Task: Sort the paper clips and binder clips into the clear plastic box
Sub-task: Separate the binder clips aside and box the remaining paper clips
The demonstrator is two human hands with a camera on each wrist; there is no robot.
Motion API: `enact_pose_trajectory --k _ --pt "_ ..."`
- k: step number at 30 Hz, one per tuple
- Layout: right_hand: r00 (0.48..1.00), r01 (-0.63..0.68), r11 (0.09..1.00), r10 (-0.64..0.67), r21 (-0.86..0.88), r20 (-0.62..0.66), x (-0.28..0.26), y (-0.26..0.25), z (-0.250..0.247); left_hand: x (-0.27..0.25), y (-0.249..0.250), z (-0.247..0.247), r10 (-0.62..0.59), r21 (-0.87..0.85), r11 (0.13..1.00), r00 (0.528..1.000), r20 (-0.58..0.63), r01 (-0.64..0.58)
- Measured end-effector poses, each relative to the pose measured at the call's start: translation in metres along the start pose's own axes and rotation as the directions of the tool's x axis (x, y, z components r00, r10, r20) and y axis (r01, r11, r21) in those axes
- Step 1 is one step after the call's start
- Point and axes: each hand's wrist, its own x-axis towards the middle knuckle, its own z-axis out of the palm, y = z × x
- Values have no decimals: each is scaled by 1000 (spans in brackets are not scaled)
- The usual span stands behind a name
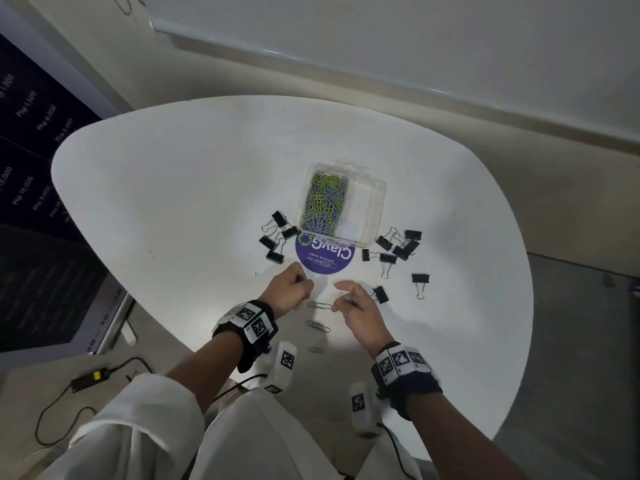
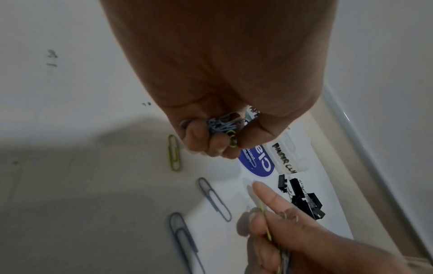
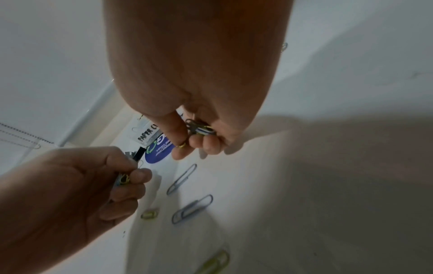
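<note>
The clear plastic box point(image 1: 367, 202) stands open mid-table, with green and grey paper clips point(image 1: 323, 202) filling its left compartment. My left hand point(image 1: 302, 283) is a fist gripping a bunch of paper clips point(image 2: 222, 126). My right hand point(image 1: 341, 299) pinches another small bunch point(image 3: 199, 128), its forefinger stretched out. Between the hands lie loose paper clips point(image 1: 319, 305), two grey and one green point(image 2: 174, 153). Black binder clips lie in a group left of the box point(image 1: 275, 237) and a group on its right point(image 1: 398, 247). One binder clip point(image 1: 380, 294) sits just beyond my right hand.
A round purple sticker point(image 1: 323, 254) lies on the white table point(image 1: 173, 202) just in front of the box. The table's near edge runs under my wrists. A dark screen point(image 1: 34, 202) stands off the table's left side, and a cable lies on the floor.
</note>
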Motion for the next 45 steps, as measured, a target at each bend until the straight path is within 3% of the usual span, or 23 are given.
enact_pose_trajectory --k 8,13,18,20,23,28,35,38,42,45 --pt "993 -119 985 118 125 12 -2 -14 4 -7 -8 -4 27 -21 999 999 -36 -27" --pt "993 115 968 -115 -223 11 -3 -4 11 -12 -8 -8 42 -97 994 999 -20 -44" --pt "943 320 784 -315 -532 103 3 1 18 -15 -10 -10 40 -85 996 999 -18 -42" --pt "939 324 743 -326 -585 106 3 1 19 -17 -12 -11 68 -27 997 997 -29 -69" --pt "938 328 704 -323 -630 128 2 1 20 -16 -20 -13 163 223 962 986 -19 -155" --pt "954 297 833 -283 -467 102 -3 -1 18 -14 -29 -19 340 528 771 931 133 -356" --pt "977 207 925 -179 -320 113 -5 8 10 -8 -38 -17 352 671 621 909 224 -406" --pt "983 161 950 -131 -269 126 -6 7 9 -5 -43 -19 335 658 647 919 209 -386" --pt "996 -56 995 62 -84 62 -8 1 11 -6 -45 -16 332 557 752 932 144 -354" --pt "994 -88 995 90 -37 56 -10 -8 9 -6 -44 -12 373 473 804 925 69 -359"
